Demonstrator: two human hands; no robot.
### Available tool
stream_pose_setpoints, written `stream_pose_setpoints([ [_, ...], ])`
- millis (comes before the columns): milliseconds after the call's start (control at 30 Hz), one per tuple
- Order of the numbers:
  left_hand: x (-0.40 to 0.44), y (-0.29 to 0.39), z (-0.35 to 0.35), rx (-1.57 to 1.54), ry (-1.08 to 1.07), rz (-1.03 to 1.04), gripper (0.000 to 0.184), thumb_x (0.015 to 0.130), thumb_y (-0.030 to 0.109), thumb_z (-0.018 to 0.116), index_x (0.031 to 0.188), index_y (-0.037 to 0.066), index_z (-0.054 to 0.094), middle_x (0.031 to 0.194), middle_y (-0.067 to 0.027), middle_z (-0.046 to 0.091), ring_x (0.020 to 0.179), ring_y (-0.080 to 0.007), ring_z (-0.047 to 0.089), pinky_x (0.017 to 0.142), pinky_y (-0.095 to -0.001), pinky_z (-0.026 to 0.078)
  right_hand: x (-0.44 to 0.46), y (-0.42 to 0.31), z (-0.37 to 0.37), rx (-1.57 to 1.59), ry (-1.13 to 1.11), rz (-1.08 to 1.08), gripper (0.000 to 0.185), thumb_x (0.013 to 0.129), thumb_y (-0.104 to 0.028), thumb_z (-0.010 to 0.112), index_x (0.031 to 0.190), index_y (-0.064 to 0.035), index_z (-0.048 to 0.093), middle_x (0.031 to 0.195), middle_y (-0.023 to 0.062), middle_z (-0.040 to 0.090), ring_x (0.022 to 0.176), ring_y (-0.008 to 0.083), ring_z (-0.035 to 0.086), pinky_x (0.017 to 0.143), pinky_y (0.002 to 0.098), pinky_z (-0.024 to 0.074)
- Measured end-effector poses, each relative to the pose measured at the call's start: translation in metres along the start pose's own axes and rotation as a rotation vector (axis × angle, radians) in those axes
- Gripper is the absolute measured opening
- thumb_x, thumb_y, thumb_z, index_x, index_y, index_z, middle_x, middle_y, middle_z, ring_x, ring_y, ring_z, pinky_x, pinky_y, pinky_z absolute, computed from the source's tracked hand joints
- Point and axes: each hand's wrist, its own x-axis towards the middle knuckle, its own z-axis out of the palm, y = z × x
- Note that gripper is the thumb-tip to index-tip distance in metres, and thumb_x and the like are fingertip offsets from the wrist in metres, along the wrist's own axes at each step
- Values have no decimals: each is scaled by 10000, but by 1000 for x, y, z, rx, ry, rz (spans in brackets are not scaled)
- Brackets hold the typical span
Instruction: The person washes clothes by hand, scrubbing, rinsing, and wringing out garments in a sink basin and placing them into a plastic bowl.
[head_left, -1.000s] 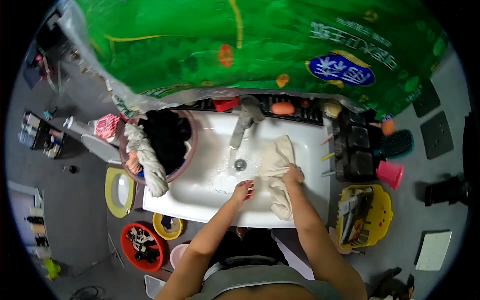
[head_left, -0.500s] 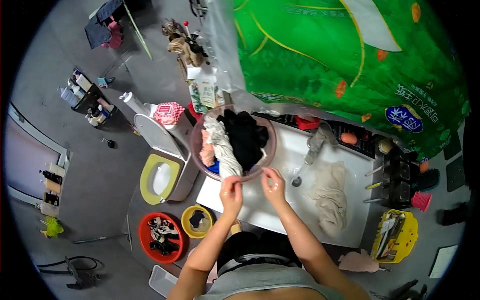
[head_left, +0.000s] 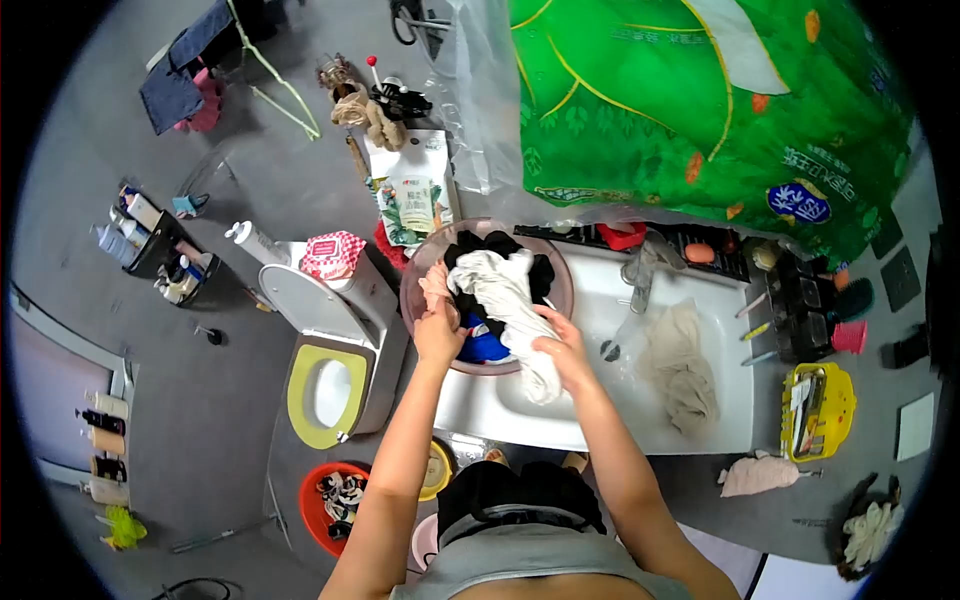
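A translucent pinkish basin (head_left: 563, 280) stands on the left side of the white sink, heaped with laundry. My right hand (head_left: 566, 352) is closed on a twisted white garment (head_left: 500, 290), whose lower end hangs over the basin's front rim. At the basin's left side, my left hand (head_left: 439, 332) has its fingers closed around a peach-coloured cloth (head_left: 434, 287). Black clothing (head_left: 545, 278) lies beneath the white garment, and a blue cloth (head_left: 485, 345) shows between my hands.
Water runs from the faucet (head_left: 643, 270) into the sink (head_left: 735, 400), where a wet beige cloth (head_left: 685, 370) lies. A toilet (head_left: 328, 392) stands to the left, with a red basin (head_left: 310, 505) of clothes on the floor. A large green package (head_left: 650, 110) hangs overhead.
My hands have moved apart and over the basin. The white garment has been shifted rightward and its end pulled over the rim. My left hand has taken hold of the peach cloth.
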Motion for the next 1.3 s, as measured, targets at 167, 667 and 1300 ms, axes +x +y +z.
stream_pose_setpoints([
  [167, -5, 3, -12, -570, 384, -170, 436, 704, 196, 587, 1082, -1, 492, 880, -236, 600, 826, -322, 607, 742, -356, 459, -68, -3, -67, 110, 169, -30, 613, 593, 31, 530, 1199, 26, 439, 1139, 121, 509, 1035, 209, 499, 889, 292, 392],
  [667, -66, 114, -19, -1109, 766, 84, 469, 694, -15, 581, 1132, -14, 417, 1088, -118, 456, 1012, -216, 459, 910, -322, 352, -139, 30, -198, 27, 637, -97, 577, 619, 56, 510, 1192, 18, 458, 1156, 110, 506, 1046, 204, 489, 896, 283, 378],
  [1300, -154, 304, 174, -1019, -102, 265, 558, 629, 42, 667, 1141, 1, 447, 1043, -177, 521, 957, -336, 483, 849, -371, 387, -115, -3, -297, -591, 655, -336, 420, 688, 27, 562, 1104, -33, 550, 1099, 125, 565, 1032, 232, 522, 905, 297, 375],
])
